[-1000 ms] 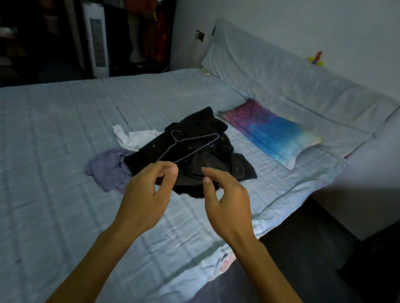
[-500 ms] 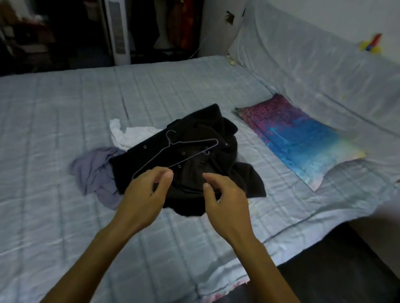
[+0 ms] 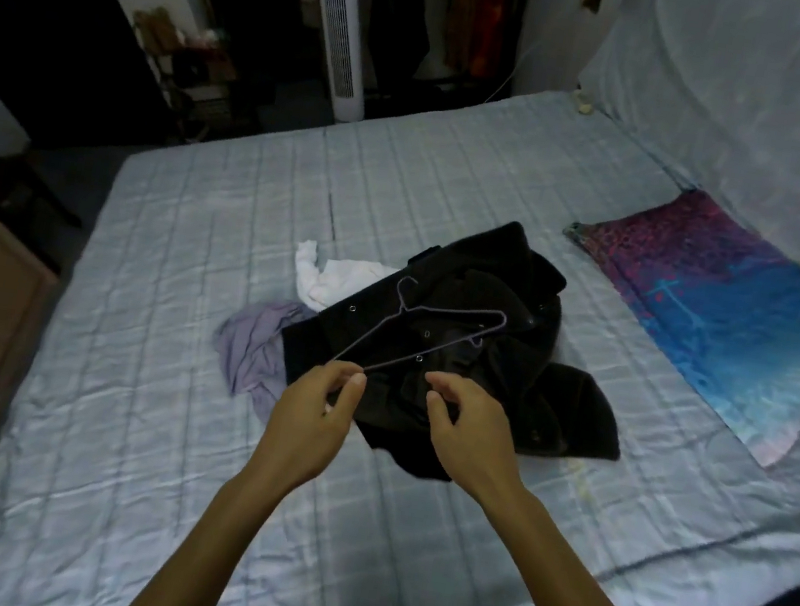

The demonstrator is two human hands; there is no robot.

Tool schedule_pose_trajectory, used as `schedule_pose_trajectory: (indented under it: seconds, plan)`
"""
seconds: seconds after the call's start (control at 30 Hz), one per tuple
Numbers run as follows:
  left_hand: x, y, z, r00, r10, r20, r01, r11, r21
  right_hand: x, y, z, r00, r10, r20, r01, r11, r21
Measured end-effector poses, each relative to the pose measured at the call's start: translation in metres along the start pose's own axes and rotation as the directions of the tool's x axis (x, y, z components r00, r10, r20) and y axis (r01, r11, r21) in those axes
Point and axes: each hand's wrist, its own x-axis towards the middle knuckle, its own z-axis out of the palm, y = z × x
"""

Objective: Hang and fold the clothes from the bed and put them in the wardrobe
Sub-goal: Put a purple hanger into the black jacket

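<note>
- Thumb and forefinger of left hand (image 3: 313, 419) nearly closed at near corner of wire hanger (image 3: 367, 335) lying on black jacket (image 3: 490, 275); grip unclear.
- Right hand (image 3: 469, 435): loosely curled, empty, above jacket's near edge.
- Wardrobe (image 3: 517, 35) beyond jacket: hung clothes (image 3: 482, 19) inside.

Nothing legible anywhere: no readable text, label, brand or number on the black garment (image 3: 461, 364) at centre, the patterned pillow (image 3: 726, 325) at 3 o'clock, or the white tower fan (image 3: 342, 34) at 12 o'clock.
</note>
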Motion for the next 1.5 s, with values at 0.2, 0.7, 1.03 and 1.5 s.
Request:
schedule_pose_trajectory:
  seconds: [0.2,0.7,1.03,1.5]
  plan:
    - [0.063,-0.032,0.003,0.999,-0.042,0.027,0.044,0.996,-0.079,0.044,0.005,0.019,0.995,0.061,0.078,-0.051,0.991,-0.122]
    - [0.226,-0.135,0.038,0.968,-0.252,0.015,0.252,0.964,-0.082,0.258,0.04,0.132,0.971,0.041,0.236,0.051,0.927,-0.371]
    - [0.318,-0.221,0.095,0.918,-0.386,0.096,0.392,0.918,-0.056,0.365,0.156,0.215,0.921,0.232,0.312,0.069,0.691,-0.72]
    - [0.363,-0.218,0.135,0.977,-0.207,0.044,0.212,0.967,-0.141,0.361,0.168,0.177,0.942,0.272,0.196,-0.163,0.883,-0.44]
